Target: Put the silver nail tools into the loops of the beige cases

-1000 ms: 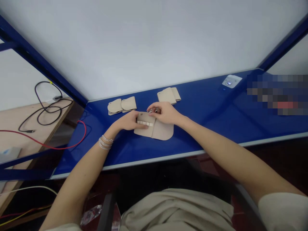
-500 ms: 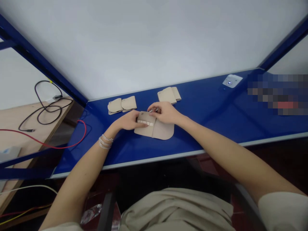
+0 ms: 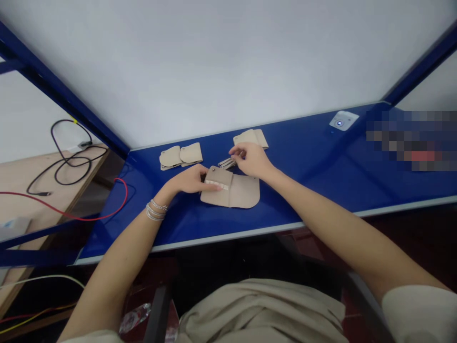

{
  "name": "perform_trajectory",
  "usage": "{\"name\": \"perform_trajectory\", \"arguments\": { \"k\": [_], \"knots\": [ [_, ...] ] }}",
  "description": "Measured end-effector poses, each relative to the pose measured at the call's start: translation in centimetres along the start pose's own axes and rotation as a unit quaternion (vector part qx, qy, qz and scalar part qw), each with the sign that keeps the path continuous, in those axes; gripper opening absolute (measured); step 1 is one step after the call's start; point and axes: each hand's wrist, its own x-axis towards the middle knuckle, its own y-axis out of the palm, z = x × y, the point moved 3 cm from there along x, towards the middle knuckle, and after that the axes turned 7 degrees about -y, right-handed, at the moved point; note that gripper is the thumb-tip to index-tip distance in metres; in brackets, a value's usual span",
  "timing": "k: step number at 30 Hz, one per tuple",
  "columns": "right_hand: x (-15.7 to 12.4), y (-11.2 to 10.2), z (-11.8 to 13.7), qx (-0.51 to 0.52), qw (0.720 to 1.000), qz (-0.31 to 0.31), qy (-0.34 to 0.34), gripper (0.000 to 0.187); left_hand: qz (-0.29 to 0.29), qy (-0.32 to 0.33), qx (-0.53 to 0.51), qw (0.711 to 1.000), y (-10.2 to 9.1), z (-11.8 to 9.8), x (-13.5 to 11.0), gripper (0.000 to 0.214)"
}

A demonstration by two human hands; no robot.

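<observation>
An unfolded beige pouch (image 3: 244,191) lies on the blue table, its rounded flap spread to the right. A row of pale slots (image 3: 225,187) and a dark snap show on its left part. My left hand (image 3: 191,179) grips the pouch's left edge, thumb on top and fingers hidden beneath. Just above the pouch's top edge, my right hand (image 3: 252,159) is closed on slim metal tools (image 3: 227,164), whose ends stick out to the left. Their exact kind is too small to make out.
Two folded beige pouches (image 3: 191,152) sit side by side at the back left. Another beige pouch (image 3: 262,138) lies behind my right hand. Further right is a white device (image 3: 343,120) with a lit spot. A red cable (image 3: 123,202) hangs over the table's left side.
My right hand has moved up and slightly right, away from the pouch, with the metal tools now showing in it. My left hand stays on the pouch, which has barely shifted.
</observation>
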Motion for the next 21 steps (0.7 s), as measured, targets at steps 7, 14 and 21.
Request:
{"name": "perform_trajectory", "arguments": {
  "k": [7,14,21],
  "knots": [
    [0.1,0.4,-0.6,-0.073,0.996,0.042,-0.018,0.029,0.034,0.017,-0.011,0.999,-0.1,-0.3,0.0,0.03],
    [0.1,2.1,-1.1,-0.135,0.987,0.083,-0.019,0.036,0.074,0.036,-0.083,0.993,0.1,-0.1,0.2,0.039],
    [0.5,1.8,-0.8,-0.122,0.99,0.074,-0.001,0.025,0.083,0.024,-0.147,0.985,0.3,0.4,0.3,0.045]
  ]
}}
